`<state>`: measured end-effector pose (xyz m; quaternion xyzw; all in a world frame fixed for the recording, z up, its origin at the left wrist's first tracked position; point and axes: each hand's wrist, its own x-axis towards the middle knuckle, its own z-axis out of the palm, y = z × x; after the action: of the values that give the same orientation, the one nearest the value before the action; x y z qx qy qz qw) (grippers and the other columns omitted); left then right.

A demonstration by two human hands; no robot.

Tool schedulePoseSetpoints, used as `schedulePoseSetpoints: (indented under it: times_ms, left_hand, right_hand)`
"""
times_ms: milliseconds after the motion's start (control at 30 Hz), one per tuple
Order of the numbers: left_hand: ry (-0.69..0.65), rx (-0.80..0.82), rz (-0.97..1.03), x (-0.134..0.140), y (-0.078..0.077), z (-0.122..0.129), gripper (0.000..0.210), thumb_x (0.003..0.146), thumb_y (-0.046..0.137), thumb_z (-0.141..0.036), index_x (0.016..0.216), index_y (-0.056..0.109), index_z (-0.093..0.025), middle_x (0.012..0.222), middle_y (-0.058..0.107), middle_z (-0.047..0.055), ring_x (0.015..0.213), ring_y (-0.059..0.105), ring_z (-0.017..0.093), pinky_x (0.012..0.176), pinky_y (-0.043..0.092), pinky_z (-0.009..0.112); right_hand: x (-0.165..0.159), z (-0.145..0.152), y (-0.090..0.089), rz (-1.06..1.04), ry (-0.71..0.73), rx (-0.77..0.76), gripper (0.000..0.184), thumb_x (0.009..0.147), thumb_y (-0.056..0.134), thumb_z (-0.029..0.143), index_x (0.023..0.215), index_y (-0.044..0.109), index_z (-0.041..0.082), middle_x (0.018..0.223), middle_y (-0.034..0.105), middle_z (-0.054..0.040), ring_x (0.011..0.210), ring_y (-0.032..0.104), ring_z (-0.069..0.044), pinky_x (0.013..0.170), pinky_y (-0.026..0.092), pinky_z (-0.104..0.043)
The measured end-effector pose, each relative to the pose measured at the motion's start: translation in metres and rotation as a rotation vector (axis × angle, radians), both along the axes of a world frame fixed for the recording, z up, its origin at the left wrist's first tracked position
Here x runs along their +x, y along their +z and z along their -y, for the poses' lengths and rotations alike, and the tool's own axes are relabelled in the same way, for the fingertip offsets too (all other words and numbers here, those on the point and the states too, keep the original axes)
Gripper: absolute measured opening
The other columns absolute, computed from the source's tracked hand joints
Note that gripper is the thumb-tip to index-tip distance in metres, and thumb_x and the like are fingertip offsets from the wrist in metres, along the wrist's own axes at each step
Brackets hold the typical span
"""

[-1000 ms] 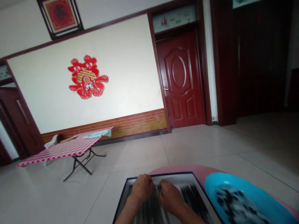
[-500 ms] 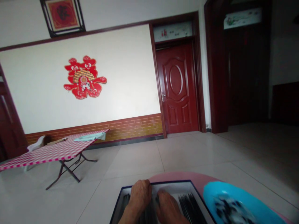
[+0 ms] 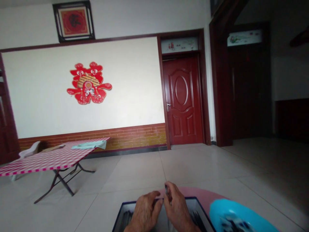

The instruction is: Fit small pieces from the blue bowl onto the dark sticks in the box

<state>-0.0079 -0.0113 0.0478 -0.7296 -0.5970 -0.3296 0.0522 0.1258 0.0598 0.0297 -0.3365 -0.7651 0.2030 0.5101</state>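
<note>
**Small dark piece pinched over the tray**

A small dark piece (image 3: 166,190) sits between my right hand's (image 3: 177,207) fingertips, pinched, above the far rim of the dark-edged tray (image 3: 118,217). My left hand (image 3: 145,212) lies just beside it, fingers loosely curled on the tray; whether it grips anything, I cannot tell. Blue bowl (image 3: 217,209) right of the tray. Both rest on a pink table (image 3: 205,196).

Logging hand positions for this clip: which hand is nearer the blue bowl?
Right. The right hand is beside the blue bowl, over the tray; the left hand lies beyond it, farther left.
</note>
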Motion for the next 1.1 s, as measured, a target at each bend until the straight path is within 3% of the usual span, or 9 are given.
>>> schedulePoseSetpoints:
  times_ms: [167, 333, 567, 800, 967, 1100]
  left_hand:
    - [-0.148, 0.087, 0.026, 0.006, 0.0, 0.002, 0.039, 0.084, 0.045, -0.028, 0.121, 0.045, -0.019, 0.096, 0.063, 0.009, 0.08, 0.061, 0.018, 0.074, 0.048, 0.029]
    - [-0.16, 0.069, 0.072, 0.006, -0.008, -0.007, 0.035, 0.085, 0.043, -0.017, 0.12, 0.042, -0.02, 0.099, 0.062, 0.006, 0.084, 0.06, 0.015, 0.075, 0.048, 0.024]
    - [0.036, 0.27, -0.171, -0.007, -0.018, -0.013, 0.027, 0.088, 0.035, -0.015, 0.111, 0.049, -0.021, 0.086, 0.06, 0.005, 0.078, 0.057, 0.018, 0.068, 0.047, 0.029]
    - [0.158, 0.2, -0.337, 0.005, -0.009, -0.01, 0.011, 0.086, 0.048, -0.019, 0.089, 0.058, -0.024, 0.073, 0.057, 0.001, 0.071, 0.05, 0.019, 0.066, 0.038, 0.031]
    - [0.215, 0.208, -0.4, 0.011, -0.007, -0.009, 0.01, 0.085, 0.05, -0.022, 0.082, 0.059, -0.025, 0.07, 0.056, 0.001, 0.07, 0.047, 0.019, 0.066, 0.032, 0.032]
    - [0.228, 0.165, -0.404, 0.013, -0.006, -0.007, 0.013, 0.085, 0.047, -0.021, 0.079, 0.058, -0.025, 0.07, 0.058, 0.001, 0.069, 0.048, 0.02, 0.066, 0.03, 0.033]
  right_hand:
    - [-0.006, -0.004, -0.005, -0.255, 0.027, -0.201, 0.03, 0.077, 0.05, 0.034, 0.103, 0.052, 0.018, 0.077, 0.065, -0.0037, 0.069, 0.063, -0.018, 0.065, 0.051, -0.027]
    - [-0.011, -0.004, -0.006, -0.377, 0.104, -0.351, 0.033, 0.077, 0.051, 0.044, 0.097, 0.054, 0.018, 0.081, 0.068, -0.0056, 0.073, 0.065, -0.019, 0.065, 0.051, -0.026]
    - [-0.012, -0.002, -0.01, -0.328, 0.138, -0.397, 0.035, 0.078, 0.045, 0.051, 0.08, 0.059, 0.019, 0.06, 0.062, -0.0007, 0.057, 0.058, -0.016, 0.049, 0.043, -0.023]
    - [-0.017, -0.001, -0.023, -0.275, 0.12, -0.456, 0.038, 0.079, 0.04, 0.052, 0.063, 0.053, 0.02, 0.054, 0.055, 0.0015, 0.052, 0.053, -0.014, 0.05, 0.041, -0.024]
    - [-0.018, -0.001, -0.028, -0.298, 0.11, -0.582, 0.038, 0.078, 0.039, 0.053, 0.065, 0.055, 0.021, 0.051, 0.052, 0.0027, 0.049, 0.051, -0.015, 0.045, 0.039, -0.024]
    - [-0.017, -0.004, -0.031, -0.287, 0.119, -0.548, 0.038, 0.078, 0.039, 0.054, 0.067, 0.056, 0.022, 0.057, 0.056, 0.0005, 0.053, 0.053, -0.016, 0.047, 0.041, -0.024]
